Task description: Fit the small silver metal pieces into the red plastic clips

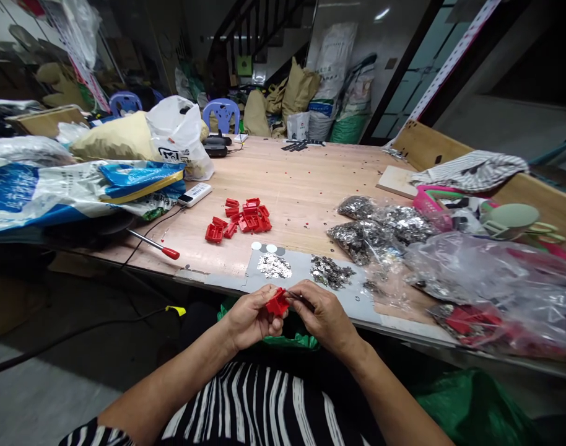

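Casing (277,302), boxy red plastic, tilted, just off the near edge of the wood-grained table (287,179), its long axis too foreshortened to call! The left hand (255,317) grips it; the right hand (324,311) pinches a slim dark tool (301,298), pointing leftward at it. Beyond, flat silvery pieces (274,266) heap on smooth grey sheeting (300,265).

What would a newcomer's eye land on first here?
Probably the bright red part in the left hand, in front of the table's near edge, with the right hand holding a thin dark tool at it. Next come the cluster of red pieces farther left on the table, and two heaps of small metal bits on the grey sheet, the brighter heap left of the darker heap.
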{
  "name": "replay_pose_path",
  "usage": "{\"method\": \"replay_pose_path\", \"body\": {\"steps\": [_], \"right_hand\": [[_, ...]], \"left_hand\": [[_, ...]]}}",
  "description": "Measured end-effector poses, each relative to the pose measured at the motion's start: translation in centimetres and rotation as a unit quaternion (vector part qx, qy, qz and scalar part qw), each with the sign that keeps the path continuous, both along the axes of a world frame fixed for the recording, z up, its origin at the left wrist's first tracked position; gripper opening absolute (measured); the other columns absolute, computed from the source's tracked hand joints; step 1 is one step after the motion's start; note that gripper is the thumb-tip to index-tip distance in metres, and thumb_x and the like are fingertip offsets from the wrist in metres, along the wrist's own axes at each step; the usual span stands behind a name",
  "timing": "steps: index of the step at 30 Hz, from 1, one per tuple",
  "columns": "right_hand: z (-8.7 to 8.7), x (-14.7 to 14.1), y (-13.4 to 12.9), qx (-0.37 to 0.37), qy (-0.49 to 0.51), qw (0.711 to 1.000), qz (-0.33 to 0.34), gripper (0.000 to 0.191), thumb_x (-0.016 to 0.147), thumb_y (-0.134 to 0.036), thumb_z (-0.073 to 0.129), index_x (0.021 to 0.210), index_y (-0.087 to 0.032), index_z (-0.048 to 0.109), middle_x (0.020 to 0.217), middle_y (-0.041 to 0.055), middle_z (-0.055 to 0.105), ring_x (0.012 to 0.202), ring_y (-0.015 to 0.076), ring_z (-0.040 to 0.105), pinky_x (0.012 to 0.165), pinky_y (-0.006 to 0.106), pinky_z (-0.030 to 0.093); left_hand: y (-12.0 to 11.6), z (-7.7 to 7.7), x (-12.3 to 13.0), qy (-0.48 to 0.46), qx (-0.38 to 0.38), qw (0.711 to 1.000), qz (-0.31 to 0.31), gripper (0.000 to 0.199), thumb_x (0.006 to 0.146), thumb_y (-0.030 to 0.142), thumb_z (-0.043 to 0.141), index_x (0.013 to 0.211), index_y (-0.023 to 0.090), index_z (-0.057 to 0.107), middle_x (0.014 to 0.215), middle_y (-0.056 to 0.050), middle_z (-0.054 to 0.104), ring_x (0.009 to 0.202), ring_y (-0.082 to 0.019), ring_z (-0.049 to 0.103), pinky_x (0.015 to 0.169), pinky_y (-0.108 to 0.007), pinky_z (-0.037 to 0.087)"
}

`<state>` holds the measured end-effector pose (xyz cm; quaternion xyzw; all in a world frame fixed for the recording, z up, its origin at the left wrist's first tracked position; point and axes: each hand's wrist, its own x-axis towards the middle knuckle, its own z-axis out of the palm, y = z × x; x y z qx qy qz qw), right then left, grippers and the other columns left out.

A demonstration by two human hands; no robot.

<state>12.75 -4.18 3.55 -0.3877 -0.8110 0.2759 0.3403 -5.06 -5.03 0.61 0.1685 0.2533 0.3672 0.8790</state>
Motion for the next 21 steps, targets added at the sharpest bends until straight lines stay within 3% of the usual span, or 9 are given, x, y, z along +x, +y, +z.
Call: {"method": "replay_pose_path", "body": {"steps": [4, 7, 11, 21], "right_hand": [[0.2, 0.5, 0.2, -0.083, 0.019, 0.996, 0.02, 0.017, 0.093, -0.028, 0.049, 0.094, -0.021, 0.065, 0.087, 0.0042, 0.063, 0.081, 0.0159, 0.058, 0.074, 0.027, 0.046], [-0.1, 1.0, 0.4, -0.13, 0.042, 0.99, -0.024, 0.02, 0.092, -0.034, 0.049, 0.099, -0.02, 0.063, 0.089, 0.0028, 0.063, 0.074, 0.0137, 0.055, 0.067, 0.025, 0.044], [-1.0, 1.1, 0.7, -0.163, 0.048, 0.983, -0.064, 0.019, 0.088, -0.038, 0.054, 0.091, -0.019, 0.058, 0.08, -0.0009, 0.058, 0.066, 0.0116, 0.049, 0.061, 0.024, 0.04], [-2.0, 0.9, 0.9, -0.306, 0.142, 0.941, 0.03, 0.025, 0.079, -0.035, 0.065, 0.076, -0.02, 0.046, 0.072, -0.0049, 0.044, 0.066, 0.0103, 0.042, 0.059, 0.022, 0.037]], "left_hand": [[0.0, -0.1, 0.0, 0.007, 0.008, 1.0, 0.011, 0.016, 0.09, 0.032, 0.052, 0.09, 0.016, 0.05, 0.067, -0.005, 0.063, 0.046, -0.009, 0.057, 0.049, -0.018, 0.044], [0.1, 0.1, 0.0, 0.008, 0.018, 1.0, 0.017, 0.015, 0.089, 0.032, 0.053, 0.094, 0.019, 0.048, 0.068, -0.004, 0.063, 0.047, -0.009, 0.056, 0.049, -0.017, 0.042], [0.0, 0.2, 0.1, 0.007, 0.037, 0.999, 0.006, 0.016, 0.089, 0.034, 0.053, 0.097, 0.023, 0.045, 0.068, -0.002, 0.062, 0.046, -0.008, 0.056, 0.048, -0.016, 0.04], [-0.4, -0.6, 0.3, 0.063, 0.051, 0.996, -0.04, 0.022, 0.083, 0.034, 0.062, 0.093, 0.022, 0.048, 0.065, 0.002, 0.057, 0.039, -0.008, 0.054, 0.041, -0.018, 0.041]]}}
